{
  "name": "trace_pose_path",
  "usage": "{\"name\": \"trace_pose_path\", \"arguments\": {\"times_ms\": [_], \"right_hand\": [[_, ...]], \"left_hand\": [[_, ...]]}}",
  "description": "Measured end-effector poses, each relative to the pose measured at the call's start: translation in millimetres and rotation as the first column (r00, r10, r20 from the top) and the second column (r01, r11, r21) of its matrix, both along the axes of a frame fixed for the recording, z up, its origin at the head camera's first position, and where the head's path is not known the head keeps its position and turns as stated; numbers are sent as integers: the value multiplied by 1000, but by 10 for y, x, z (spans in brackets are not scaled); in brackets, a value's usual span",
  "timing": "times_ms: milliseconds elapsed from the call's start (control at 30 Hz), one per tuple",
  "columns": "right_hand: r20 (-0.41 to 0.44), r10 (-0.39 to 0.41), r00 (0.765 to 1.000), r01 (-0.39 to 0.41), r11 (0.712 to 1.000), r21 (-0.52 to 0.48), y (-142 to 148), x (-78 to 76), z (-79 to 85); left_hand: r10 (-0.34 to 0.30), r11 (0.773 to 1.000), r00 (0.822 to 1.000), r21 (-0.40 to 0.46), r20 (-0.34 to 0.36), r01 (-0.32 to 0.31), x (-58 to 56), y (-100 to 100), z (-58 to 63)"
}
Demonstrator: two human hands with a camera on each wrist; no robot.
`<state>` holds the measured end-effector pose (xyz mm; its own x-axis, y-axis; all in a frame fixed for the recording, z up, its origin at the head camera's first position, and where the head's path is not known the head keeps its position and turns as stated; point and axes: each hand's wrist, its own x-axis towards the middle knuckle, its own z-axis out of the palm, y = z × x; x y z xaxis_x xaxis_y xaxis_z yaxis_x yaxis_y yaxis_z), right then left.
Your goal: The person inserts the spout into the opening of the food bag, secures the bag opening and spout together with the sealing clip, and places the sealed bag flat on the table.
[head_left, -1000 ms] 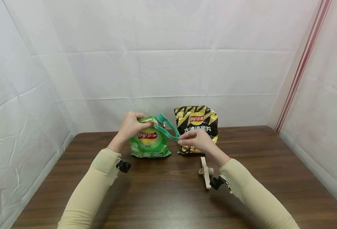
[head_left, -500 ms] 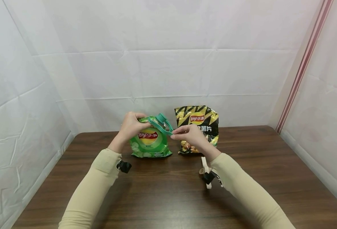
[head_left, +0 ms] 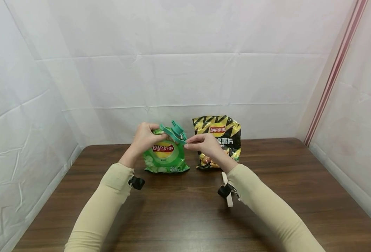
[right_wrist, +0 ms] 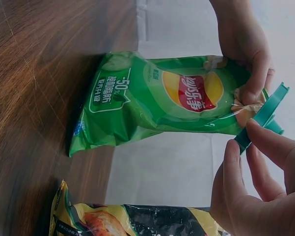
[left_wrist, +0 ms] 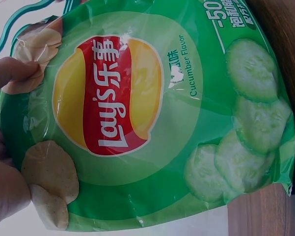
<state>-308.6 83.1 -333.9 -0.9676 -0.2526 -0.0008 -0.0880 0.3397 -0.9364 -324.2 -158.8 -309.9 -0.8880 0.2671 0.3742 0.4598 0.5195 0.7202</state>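
Observation:
A green Lay's cucumber-flavor chip bag (head_left: pixel 165 162) stands upright on the table. My left hand (head_left: pixel 146 138) pinches its top left part, thumb across the front. In the right wrist view, the bag's top is gathered near that thumb. My right hand (head_left: pixel 205 144) pinches one end of a teal bag clip (right_wrist: pixel 266 114) with a spout-like cap piece. In the head view this clip (head_left: pixel 174 133) slants over the bag's top right corner, between my two hands. A wavy arm of the clip (left_wrist: pixel 12 24) shows at the bag's top in the left wrist view.
A black and yellow Lay's bag (head_left: pixel 201 122) stands to the right, partly behind my right hand. A beige clip (head_left: pixel 229 200) lies on the wooden table (head_left: pixel 185 210), partly hidden by the right wrist's black camera (head_left: pixel 224 190). White sheeting (head_left: pixel 185 80) surrounds the table's back and sides.
My right hand has moved left and slightly up, bringing the teal clip over the green bag's top. The clip's arms look less spread. My left hand has stayed on the bag.

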Motion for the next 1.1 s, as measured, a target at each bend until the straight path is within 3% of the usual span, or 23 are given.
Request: {"name": "trace_pose_path", "arguments": {"times_ms": [567, 1100], "right_hand": [[-42, 0, 999, 0, 1000, 13, -94, -73, -3], [-30, -13, 999, 13, 1000, 7, -125, -104, 0]], "left_hand": [[10, 1000, 1000, -2, -9, -10, -14, -6, -17], [-3, 1000, 1000, -7, -6, 3, -19, -15, -14]]}}
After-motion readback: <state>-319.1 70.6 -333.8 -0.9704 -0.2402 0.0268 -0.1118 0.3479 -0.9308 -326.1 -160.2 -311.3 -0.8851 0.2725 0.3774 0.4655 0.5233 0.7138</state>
